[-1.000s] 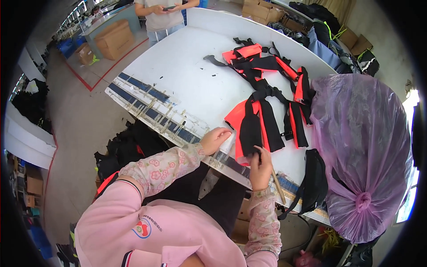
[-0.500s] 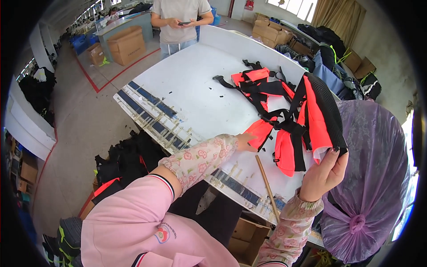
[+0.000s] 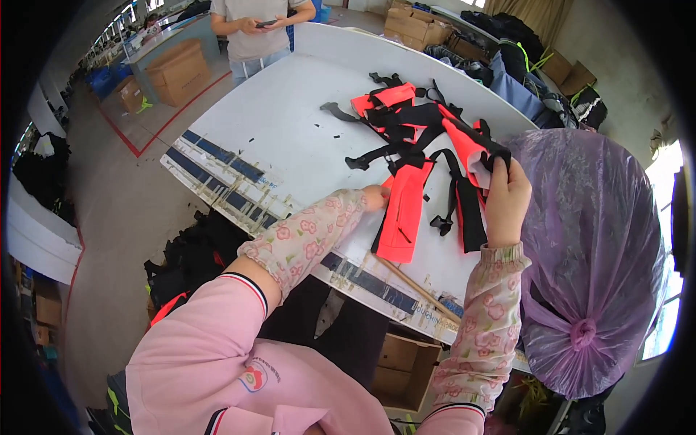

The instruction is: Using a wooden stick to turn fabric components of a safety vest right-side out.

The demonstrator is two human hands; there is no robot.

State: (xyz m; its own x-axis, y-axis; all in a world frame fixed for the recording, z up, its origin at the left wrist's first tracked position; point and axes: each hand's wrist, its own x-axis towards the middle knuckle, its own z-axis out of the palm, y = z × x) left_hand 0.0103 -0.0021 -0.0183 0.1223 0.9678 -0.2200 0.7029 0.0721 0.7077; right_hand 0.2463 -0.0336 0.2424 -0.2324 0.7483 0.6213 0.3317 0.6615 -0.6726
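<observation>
A bright orange and black vest (image 3: 407,210) with black straps and buckles lies loosely spread over the white table. One long orange panel with a zip hangs toward the near edge. At this panel's left edge is my left hand (image 3: 375,198), closed on the fabric, its fingertips partly hidden by the panel. My right hand (image 3: 509,197) pinches a black edge of the vest at the right and holds it raised off the table, with a white inner side showing. A wooden stick (image 3: 420,287) lies by the front edge, its far end under the orange panel.
The white table (image 3: 283,94) bears small black scraps and taped dark strips. A tied purple plastic bag (image 3: 587,239) bulges close on the right. Black goods (image 3: 206,250) are heaped below the table's left side. Across the table a person (image 3: 257,32) holds a phone.
My right hand has raised and turned its part of the vest, folding the black mesh side out of sight. The orange panel by my left hand has swung toward me, over the stick's end.
</observation>
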